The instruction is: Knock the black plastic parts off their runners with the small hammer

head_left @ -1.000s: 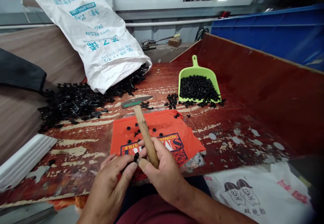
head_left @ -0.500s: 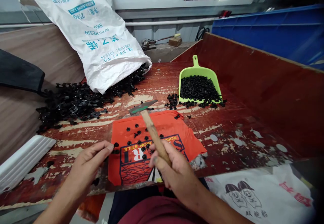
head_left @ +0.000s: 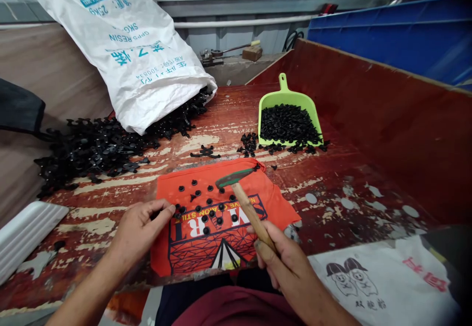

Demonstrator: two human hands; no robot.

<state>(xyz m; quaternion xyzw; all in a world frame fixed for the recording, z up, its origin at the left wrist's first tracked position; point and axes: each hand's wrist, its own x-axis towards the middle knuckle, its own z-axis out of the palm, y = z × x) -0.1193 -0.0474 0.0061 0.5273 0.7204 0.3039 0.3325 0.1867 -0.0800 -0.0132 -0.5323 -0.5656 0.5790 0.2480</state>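
Observation:
My right hand (head_left: 282, 259) grips a hammer by its wooden handle (head_left: 254, 215). The hammer's narrow head (head_left: 236, 178), dark with green paint, hangs over the upper right of an orange printed cloth (head_left: 199, 262). My left hand (head_left: 142, 230) is at the cloth's left side, thumb and forefinger closed on a small black plastic piece (head_left: 177, 210); the fingertips partly hide it. Several small round black plastic pieces (head_left: 209, 201) stand or lie scattered over the cloth between my hands.
A white woven sack (head_left: 147, 90) spills a heap of black plastic parts (head_left: 96, 144) at left. A green dustpan (head_left: 261, 102) holds more small black pieces. A few black parts (head_left: 205, 152) lie behind the cloth. A white ridged plastic piece (head_left: 33, 235) lies at left, a red-brown board (head_left: 354, 119) at right.
My right hand and the hammer have moved right, lower over the cloth. My left hand has shifted slightly right, onto the cloth's edge. The camera view has shifted a little.

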